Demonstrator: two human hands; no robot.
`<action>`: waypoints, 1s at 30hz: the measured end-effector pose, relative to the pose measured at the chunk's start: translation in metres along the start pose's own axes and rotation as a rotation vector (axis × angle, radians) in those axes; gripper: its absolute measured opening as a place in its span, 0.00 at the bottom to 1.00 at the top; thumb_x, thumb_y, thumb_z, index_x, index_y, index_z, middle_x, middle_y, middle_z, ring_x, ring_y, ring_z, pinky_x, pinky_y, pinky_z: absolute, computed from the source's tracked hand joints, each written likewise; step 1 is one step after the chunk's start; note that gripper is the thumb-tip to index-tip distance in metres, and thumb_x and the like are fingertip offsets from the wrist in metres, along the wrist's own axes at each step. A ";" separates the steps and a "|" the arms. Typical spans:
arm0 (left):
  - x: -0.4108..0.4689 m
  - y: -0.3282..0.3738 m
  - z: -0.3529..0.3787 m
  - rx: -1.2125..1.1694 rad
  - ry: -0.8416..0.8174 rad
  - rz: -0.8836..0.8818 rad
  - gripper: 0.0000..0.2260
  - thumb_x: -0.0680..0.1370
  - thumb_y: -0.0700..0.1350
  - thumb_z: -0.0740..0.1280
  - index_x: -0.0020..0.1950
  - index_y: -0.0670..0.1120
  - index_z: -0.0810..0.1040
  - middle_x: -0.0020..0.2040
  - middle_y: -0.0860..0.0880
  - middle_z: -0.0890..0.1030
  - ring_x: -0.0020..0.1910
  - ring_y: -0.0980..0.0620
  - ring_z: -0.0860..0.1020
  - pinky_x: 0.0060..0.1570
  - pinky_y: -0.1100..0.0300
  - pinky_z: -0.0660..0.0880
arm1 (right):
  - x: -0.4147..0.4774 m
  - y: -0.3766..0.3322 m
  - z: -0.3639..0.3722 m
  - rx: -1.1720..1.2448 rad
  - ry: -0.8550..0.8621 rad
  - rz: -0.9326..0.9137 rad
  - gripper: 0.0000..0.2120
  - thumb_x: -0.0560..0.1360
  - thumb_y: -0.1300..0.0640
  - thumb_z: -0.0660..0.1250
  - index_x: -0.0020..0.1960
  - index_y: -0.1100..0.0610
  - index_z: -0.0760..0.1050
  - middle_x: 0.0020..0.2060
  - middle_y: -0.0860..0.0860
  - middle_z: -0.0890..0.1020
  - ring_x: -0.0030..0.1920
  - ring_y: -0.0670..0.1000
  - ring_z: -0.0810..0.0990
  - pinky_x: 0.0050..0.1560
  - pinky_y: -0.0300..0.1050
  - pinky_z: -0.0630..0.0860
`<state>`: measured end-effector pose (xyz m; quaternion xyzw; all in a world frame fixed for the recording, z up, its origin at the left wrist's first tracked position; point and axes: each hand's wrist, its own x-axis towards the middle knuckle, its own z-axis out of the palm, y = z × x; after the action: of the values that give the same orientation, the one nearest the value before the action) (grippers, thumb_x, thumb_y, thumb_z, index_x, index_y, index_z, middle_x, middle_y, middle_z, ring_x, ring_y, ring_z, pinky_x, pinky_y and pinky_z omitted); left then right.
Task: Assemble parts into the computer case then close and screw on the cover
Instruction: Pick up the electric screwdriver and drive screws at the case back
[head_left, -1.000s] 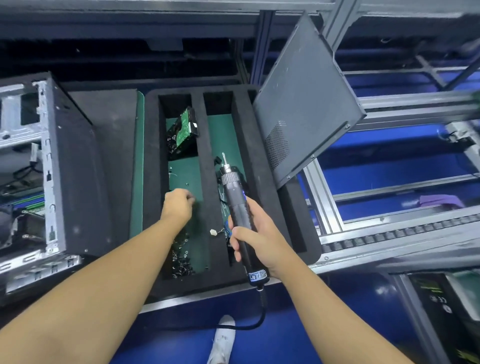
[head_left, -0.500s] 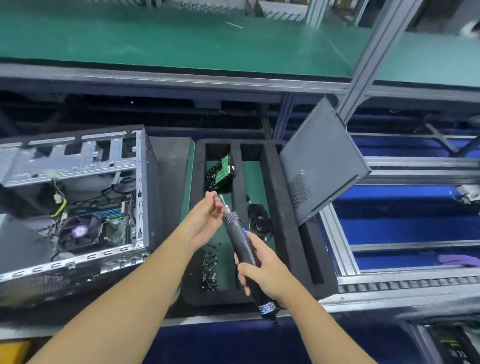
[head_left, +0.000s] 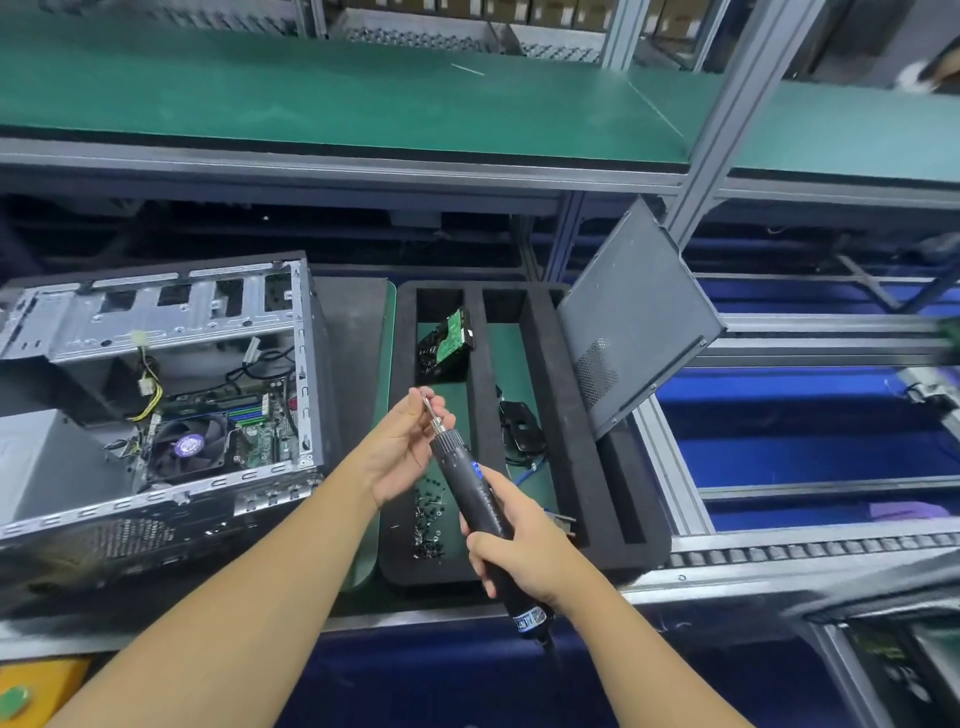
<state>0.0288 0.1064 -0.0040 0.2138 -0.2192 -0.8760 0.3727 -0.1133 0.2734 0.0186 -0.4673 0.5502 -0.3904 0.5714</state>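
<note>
Right hand (head_left: 519, 551): wrapped firmly round the lower half of the electric screwdriver (head_left: 467, 478), a slim black cylinder with a ribbed grip, a small blue mark on its barrel and a printed label near the butt.
Left hand (head_left: 402, 452): palm turned towards the camera, thumb and fingertips pinching the thin bright-metal bit (head_left: 428, 410) at the tool's tip; whether a screw sat between them could not be told.
Computer case (head_left: 156, 395): lay on its side at the left, open face up. It showed bare stamped sheet steel with punched slots, dark outer walls, a round-bladed fan, a green board, and yellow and black wire bundles inside.
Cover (head_left: 631, 322): a flat dark-grey panel with a speckled matte finish and a perforated vent patch. It stood tilted at the right edge of the foam tray (head_left: 550, 364), its top against an aluminium post (head_left: 727, 119), well apart from the case.
Foam tray: black and soft-looking, with rounded corners and long rectangular compartments floored in green.
Hard drive (head_left: 447, 340): propped at a tilt at the far end of the left compartment, green circuit side showing.
Screws (head_left: 428, 519): small and dark, loosely scattered at the near end of that compartment, below the left hand.
Middle compartment: a glossy black object (head_left: 522, 428) with a cable, too unclear to identify.
Shelf (head_left: 311, 88): a smooth green mat on a grey metal frame.
</note>
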 end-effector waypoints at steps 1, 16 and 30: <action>-0.003 0.001 -0.001 0.007 -0.009 -0.001 0.08 0.75 0.51 0.70 0.45 0.47 0.84 0.43 0.50 0.80 0.41 0.53 0.82 0.47 0.60 0.81 | -0.001 0.000 0.002 0.003 -0.001 0.001 0.33 0.73 0.60 0.66 0.72 0.34 0.66 0.45 0.49 0.80 0.34 0.52 0.77 0.32 0.47 0.78; -0.065 0.026 0.009 0.057 -0.012 -0.016 0.08 0.76 0.46 0.68 0.44 0.44 0.83 0.42 0.48 0.80 0.40 0.53 0.82 0.41 0.62 0.81 | -0.034 -0.024 0.051 -0.055 0.038 0.009 0.31 0.72 0.61 0.66 0.67 0.32 0.69 0.41 0.48 0.79 0.32 0.51 0.76 0.31 0.46 0.77; -0.191 0.095 -0.001 0.223 -0.056 -0.060 0.08 0.77 0.46 0.68 0.50 0.42 0.80 0.44 0.46 0.83 0.45 0.51 0.82 0.49 0.57 0.81 | -0.072 -0.032 0.197 -0.043 0.215 -0.046 0.35 0.71 0.59 0.67 0.73 0.34 0.66 0.41 0.60 0.80 0.34 0.59 0.77 0.35 0.52 0.78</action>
<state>0.2028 0.1890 0.0873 0.2359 -0.3193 -0.8625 0.3139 0.0787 0.3546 0.0602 -0.4473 0.6057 -0.4396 0.4897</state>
